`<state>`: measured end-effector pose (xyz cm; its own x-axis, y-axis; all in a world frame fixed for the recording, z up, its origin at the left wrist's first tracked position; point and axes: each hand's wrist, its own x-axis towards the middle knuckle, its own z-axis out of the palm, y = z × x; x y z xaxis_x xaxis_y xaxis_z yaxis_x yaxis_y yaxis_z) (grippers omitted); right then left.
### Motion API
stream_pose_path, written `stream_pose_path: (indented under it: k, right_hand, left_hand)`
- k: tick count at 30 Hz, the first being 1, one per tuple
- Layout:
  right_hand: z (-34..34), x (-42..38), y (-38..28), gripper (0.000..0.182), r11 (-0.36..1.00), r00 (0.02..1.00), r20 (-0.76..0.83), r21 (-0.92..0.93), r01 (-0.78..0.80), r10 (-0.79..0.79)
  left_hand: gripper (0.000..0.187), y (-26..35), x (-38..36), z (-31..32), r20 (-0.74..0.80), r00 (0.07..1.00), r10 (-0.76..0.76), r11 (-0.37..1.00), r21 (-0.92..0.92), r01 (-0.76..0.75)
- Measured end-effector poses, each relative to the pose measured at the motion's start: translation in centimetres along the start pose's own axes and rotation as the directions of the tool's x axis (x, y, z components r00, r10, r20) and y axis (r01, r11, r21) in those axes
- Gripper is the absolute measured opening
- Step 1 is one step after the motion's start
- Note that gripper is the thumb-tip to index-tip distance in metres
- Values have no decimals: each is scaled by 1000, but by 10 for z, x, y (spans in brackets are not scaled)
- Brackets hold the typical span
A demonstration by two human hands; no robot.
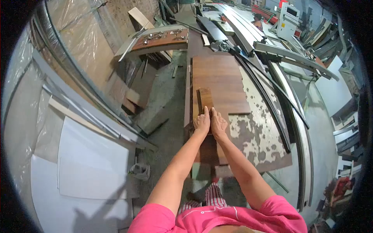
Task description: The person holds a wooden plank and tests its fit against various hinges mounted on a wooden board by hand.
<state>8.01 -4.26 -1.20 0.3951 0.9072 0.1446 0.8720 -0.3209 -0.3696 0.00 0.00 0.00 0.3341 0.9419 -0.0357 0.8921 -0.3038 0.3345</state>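
A narrow brown wooden strip (pixel 206 96) lies lengthwise on a wood-grain panel (pixel 221 73) on the worktable in front of me. My left hand (pixel 202 122) rests on the strip's near part, index finger stretched forward and the other fingers curled at its left side. Close beside it, my right hand (pixel 219 122) is placed the same way on the right side, its index fingertip near the left one. Both hands look closed about the strip, though its near part is partly hidden under them. Beneath the panel shows a mottled brown and cream board surface (pixel 256 132).
Dark long strips (pixel 268 105) and a metal saw rail (pixel 299 155) run along the right. A side table (pixel 161 39) bears small metal parts at the upper left. White boards (pixel 93 159) lean at the left. A white machine cabinet (pixel 288 20) stands at the back; a person is partly visible there.
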Motion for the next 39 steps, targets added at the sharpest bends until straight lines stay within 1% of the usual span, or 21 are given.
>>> stream_pose_path:
  k: [2, 3, 5, 6, 8, 9, 11, 12, 13, 15, 16, 17, 19, 23, 27, 29, 33, 34, 35, 37, 39]
  right_hand:
    - [-4, -1, 15, 49, 998, 990, -129, -31, 48, -51]
    - [3, -127, 11, 49, 997, 992, -101, -16, 78, -79]
    - [-23, -158, -2, 48, 996, 990, -110, -16, 87, -88]
    - [-21, -181, -3, 48, 996, 993, -79, -18, 86, -87]
    - [-30, -209, -3, 48, 993, 991, -78, -55, 104, -109]
    - [-34, -218, -9, 48, 993, 990, -87, -58, 107, -112]
    - [-39, -245, -21, 42, 1000, 998, 59, -22, 7, -6]
    - [-35, -254, -24, 48, 996, 997, -13, -39, 76, -76]
    - [-32, -257, -26, 48, 997, 997, -24, -39, 73, -74]
    - [-30, -256, -33, 48, 999, 999, -15, -25, 41, -41]
    - [-32, -253, -35, 46, 999, 999, 29, -43, 23, -21]
    - [-32, -250, -38, 46, 999, 999, 29, -49, 22, -21]
    - [-30, -244, -40, 44, 999, 999, -4, -33, 41, -41]
    - [-14, -216, -39, 44, 998, 996, -71, -21, 58, -60]
    - [-14, -179, -46, 43, 999, 998, -43, -34, 39, -41]
    - [-8, -153, -45, 43, 998, 997, -58, -40, 41, -44]
    - [5, -95, -52, 43, 999, 996, -83, -41, 8, -11]
    - [10, -80, -51, 42, 1000, 992, -124, 4, 20, -19]
    - [16, -64, -53, 42, 1000, 993, -122, 17, 2, 0]
    - [22, -33, -54, 40, 1000, 990, -138, 18, -4, 7]
    - [26, -4, -58, 40, 999, 990, -137, 36, -38, 42]
  left_hand:
    - [54, 11, -4, 3, -124, 989, 80, 995, -41, -86]
    - [52, -15, -125, 13, -31, 996, 79, 996, -29, -80]
    - [50, -21, -156, 9, -55, 994, 100, 985, -134, -106]
    - [49, -27, -178, 11, -51, 994, 98, 980, -168, -105]
    - [48, -27, -210, 5, -46, 989, 138, 990, -23, -139]
    - [48, -31, -220, 2, -55, 988, 142, 989, -24, -144]
    - [48, -44, -248, 0, -39, 989, 142, 989, -46, -144]
    - [46, -49, -256, 1, -61, 993, 104, 986, -122, -111]
    - [46, -53, -257, 2, -68, 991, 113, 985, -120, -121]
    - [46, -57, -254, 2, -33, 995, 98, 989, -111, -101]
    - [46, -59, -251, 2, -39, 994, 98, 988, -115, -102]
    - [46, -60, -248, 2, -60, 993, 98, 988, -110, -104]
    - [45, -61, -242, 1, -72, 992, 106, 988, -108, -114]
    - [43, -61, -216, -3, -43, 997, 57, 992, -109, -61]
    - [43, -62, -178, -11, -86, 994, 66, 992, -100, -74]
    - [45, -60, -154, -18, -5, 998, 61, 997, -53, -61]
    - [45, -65, -91, -15, -25, 997, 73, 997, -26, -73]
    - [44, -67, -74, -13, -71, 993, 90, 995, -36, -92]
    - [43, -69, -57, -11, -115, 988, 108, 992, -49, -114]
    - [43, -69, -24, -13, -72, 991, 108, 994, -15, -109]
    - [42, -72, 6, -18, -83, 987, 134, 990, -27, -137]
